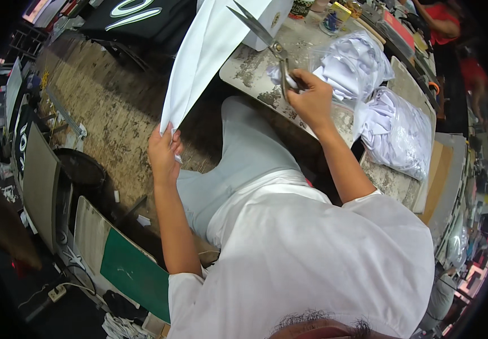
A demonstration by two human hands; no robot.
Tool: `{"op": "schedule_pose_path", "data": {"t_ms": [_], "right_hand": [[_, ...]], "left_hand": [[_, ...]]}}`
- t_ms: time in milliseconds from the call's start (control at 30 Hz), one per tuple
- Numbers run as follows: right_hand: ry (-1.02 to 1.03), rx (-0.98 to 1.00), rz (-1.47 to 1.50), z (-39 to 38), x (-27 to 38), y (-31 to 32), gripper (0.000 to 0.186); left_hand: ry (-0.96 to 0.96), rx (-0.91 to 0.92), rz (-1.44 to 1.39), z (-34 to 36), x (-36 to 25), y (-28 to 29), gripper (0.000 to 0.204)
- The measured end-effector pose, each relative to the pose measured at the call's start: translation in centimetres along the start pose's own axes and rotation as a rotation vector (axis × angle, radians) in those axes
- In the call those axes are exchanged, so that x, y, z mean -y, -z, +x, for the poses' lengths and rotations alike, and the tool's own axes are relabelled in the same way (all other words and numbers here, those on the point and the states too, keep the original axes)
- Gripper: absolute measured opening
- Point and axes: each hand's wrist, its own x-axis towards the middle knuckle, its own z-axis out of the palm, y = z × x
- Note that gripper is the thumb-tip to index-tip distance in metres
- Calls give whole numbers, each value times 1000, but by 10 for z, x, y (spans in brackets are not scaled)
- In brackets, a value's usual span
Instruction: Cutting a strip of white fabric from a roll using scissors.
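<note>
A long strip of white cloth stretches up and away from my left hand, whose fingers are pinched round its near end. My right hand grips a pair of large metal scissors by the handles, over the worn table. The scissors' blades are parted and point up to the left, next to the cloth's right edge. Some white wrapping or cloth shows at the scissor handles. To the right of my right hand lie two clear plastic bags of folded white cloth.
The worn table runs along the right, with a jar and other small items at its far end. A black cloth-covered table stands far left. A green-topped board is at the lower left. Another person in red is at the far right.
</note>
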Motion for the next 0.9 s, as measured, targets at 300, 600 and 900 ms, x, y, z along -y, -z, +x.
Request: {"op": "schedule_pose_path", "data": {"t_ms": [300,600,900], "right_hand": [[199,-49,-216,10,-30,40,33],[139,-343,-408,17,-16,81,27],[14,-345,-536,46,-69,81,24]], "left_hand": [[-1,-2,29,-3,0,5,25],[28,118,100,10,19,-53,28],[105,608,112,50,43,-217,27]]}}
